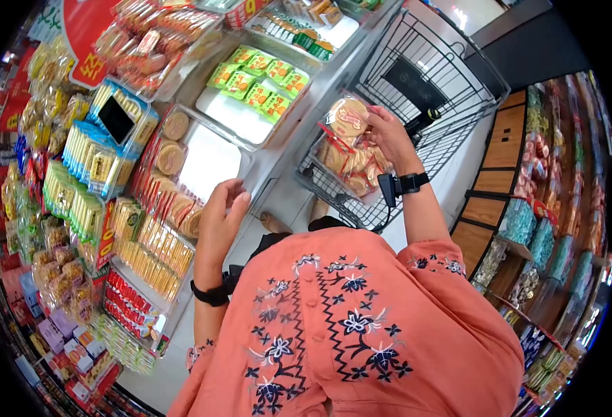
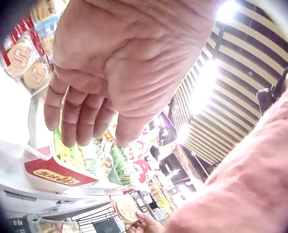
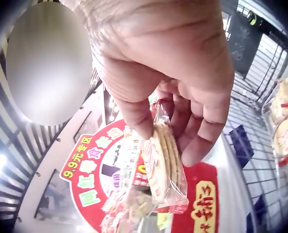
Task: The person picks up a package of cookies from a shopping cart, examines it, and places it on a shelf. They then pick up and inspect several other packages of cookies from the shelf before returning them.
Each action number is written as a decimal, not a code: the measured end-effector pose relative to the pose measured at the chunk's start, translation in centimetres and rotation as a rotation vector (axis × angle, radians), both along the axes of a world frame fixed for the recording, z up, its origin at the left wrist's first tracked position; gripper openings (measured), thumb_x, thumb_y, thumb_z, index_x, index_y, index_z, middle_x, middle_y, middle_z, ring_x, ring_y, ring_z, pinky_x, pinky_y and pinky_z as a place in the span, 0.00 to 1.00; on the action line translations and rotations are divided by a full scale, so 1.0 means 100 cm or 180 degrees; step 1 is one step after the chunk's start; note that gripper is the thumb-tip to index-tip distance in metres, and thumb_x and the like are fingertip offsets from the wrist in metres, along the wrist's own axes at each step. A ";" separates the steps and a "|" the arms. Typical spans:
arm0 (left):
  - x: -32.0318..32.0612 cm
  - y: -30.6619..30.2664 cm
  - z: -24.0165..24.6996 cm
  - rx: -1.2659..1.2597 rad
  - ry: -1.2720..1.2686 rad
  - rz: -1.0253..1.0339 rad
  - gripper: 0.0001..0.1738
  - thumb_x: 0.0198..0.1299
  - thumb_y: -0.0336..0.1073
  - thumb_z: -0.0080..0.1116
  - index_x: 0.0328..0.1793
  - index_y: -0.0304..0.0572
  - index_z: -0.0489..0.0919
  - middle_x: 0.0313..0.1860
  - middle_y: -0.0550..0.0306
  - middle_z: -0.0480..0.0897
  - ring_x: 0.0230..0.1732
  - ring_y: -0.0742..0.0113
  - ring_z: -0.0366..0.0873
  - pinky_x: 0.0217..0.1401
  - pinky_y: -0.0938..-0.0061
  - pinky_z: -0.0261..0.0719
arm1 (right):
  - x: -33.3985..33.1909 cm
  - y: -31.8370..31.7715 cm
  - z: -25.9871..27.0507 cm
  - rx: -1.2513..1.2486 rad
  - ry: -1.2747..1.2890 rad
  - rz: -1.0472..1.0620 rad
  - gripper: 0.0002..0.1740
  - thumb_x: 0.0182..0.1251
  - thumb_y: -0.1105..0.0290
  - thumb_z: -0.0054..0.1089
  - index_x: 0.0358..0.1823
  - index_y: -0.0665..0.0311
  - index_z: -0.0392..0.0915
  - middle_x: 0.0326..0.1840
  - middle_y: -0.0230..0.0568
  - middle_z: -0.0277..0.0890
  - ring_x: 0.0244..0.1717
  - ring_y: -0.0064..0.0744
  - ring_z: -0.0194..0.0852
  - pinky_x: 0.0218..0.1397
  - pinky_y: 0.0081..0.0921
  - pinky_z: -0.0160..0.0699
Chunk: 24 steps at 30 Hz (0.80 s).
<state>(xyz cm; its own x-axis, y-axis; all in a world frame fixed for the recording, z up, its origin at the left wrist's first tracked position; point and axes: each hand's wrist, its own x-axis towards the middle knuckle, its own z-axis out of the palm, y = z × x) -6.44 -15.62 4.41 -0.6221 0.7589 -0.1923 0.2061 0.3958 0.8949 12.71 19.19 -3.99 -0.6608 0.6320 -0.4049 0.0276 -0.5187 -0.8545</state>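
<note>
A clear packet of round flat biscuits (image 1: pixel 348 119) is pinched between the thumb and fingers of the right hand (image 1: pixel 389 139), above a bag of similar packets (image 1: pixel 348 167) at the near end of the cart. The right wrist view shows several biscuits stacked in the packet (image 3: pixel 164 165), with the right hand (image 3: pixel 168 73) gripping its upper end. Beside the biscuit tray (image 1: pixel 212 156), the left hand (image 1: pixel 221 219) is held up with nothing in it. Its fingers look relaxed in the left wrist view, where the hand (image 2: pixel 120 68) covers part of the display.
A wire shopping cart (image 1: pixel 452 115) stands beyond the right hand. Green packets (image 1: pixel 257 76) lie in a tray ahead, and blue-wrapped packets (image 1: pixel 97 156) are stacked at the left. Shelves of packaged goods (image 1: pixel 553 208) stand on the right. Feet (image 1: pixel 275 222) show on the floor below.
</note>
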 end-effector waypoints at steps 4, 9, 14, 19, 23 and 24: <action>-0.010 0.006 -0.003 0.0357 -0.0272 0.0192 0.18 0.74 0.35 0.58 0.63 0.29 0.75 0.51 0.53 0.83 0.50 0.71 0.80 0.56 0.74 0.79 | -0.032 -0.029 0.048 0.0066 0.0389 0.0350 0.15 0.73 0.67 0.62 0.55 0.65 0.75 0.49 0.36 0.80 0.46 0.25 0.82 0.45 0.28 0.85; -0.021 0.012 0.001 0.0668 -0.0949 0.0357 0.21 0.76 0.42 0.54 0.65 0.33 0.75 0.53 0.53 0.83 0.53 0.67 0.83 0.53 0.74 0.79 | -0.078 -0.064 0.078 0.0117 0.0737 0.0700 0.15 0.73 0.68 0.63 0.56 0.65 0.73 0.53 0.37 0.80 0.48 0.28 0.83 0.48 0.33 0.87; -0.032 0.014 0.008 0.1239 -0.1526 0.0554 0.23 0.77 0.45 0.53 0.66 0.33 0.75 0.54 0.52 0.84 0.53 0.64 0.84 0.54 0.71 0.82 | -0.125 -0.109 0.103 -0.0015 0.0976 0.1037 0.18 0.71 0.71 0.64 0.58 0.65 0.71 0.55 0.41 0.79 0.50 0.35 0.85 0.51 0.38 0.91; -0.044 0.001 0.009 0.1578 -0.1841 0.0754 0.21 0.76 0.45 0.54 0.64 0.35 0.75 0.54 0.53 0.84 0.54 0.65 0.84 0.53 0.71 0.82 | -0.160 -0.145 0.100 -0.0105 0.1067 0.1195 0.17 0.71 0.72 0.63 0.57 0.66 0.70 0.55 0.44 0.79 0.50 0.36 0.85 0.53 0.37 0.90; -0.053 -0.015 0.001 0.1642 -0.1665 0.1123 0.20 0.76 0.44 0.54 0.61 0.35 0.76 0.50 0.53 0.85 0.49 0.64 0.86 0.49 0.71 0.84 | -0.171 -0.172 0.099 -0.0113 0.0993 0.1535 0.19 0.72 0.71 0.62 0.58 0.68 0.68 0.56 0.44 0.77 0.52 0.36 0.84 0.56 0.36 0.89; -0.059 -0.019 0.000 0.1717 -0.1704 0.1215 0.19 0.75 0.43 0.55 0.61 0.36 0.76 0.48 0.53 0.86 0.46 0.65 0.87 0.47 0.72 0.85 | -0.172 -0.175 0.095 -0.0130 0.0972 0.1700 0.19 0.72 0.71 0.62 0.58 0.69 0.68 0.56 0.45 0.77 0.52 0.36 0.84 0.56 0.36 0.89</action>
<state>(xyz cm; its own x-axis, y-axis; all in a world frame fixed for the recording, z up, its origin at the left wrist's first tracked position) -12.30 -17.55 4.41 -0.7824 0.5879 -0.2057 -0.3596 -0.1568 0.9198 -4.51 1.70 5.48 -0.9717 0.1696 -0.1642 0.0496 -0.5332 -0.8445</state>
